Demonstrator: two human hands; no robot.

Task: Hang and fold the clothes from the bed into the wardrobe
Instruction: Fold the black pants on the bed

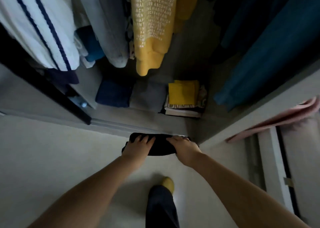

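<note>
Both hands, left (pixel 138 147) and right (pixel 184 149), grip soft folded black garment (pixel 160 145) before wardrobe (pixel 259 113).

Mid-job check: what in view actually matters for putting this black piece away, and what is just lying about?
In play:
- folded black garment, held by left hand and right hand
- wardrobe floor
- folded stacks there: navy pile, grey pile, yellow-topped pile

Just there:
- hanging yellow lettered top
- hanging teal garment
- pink cloth
</note>
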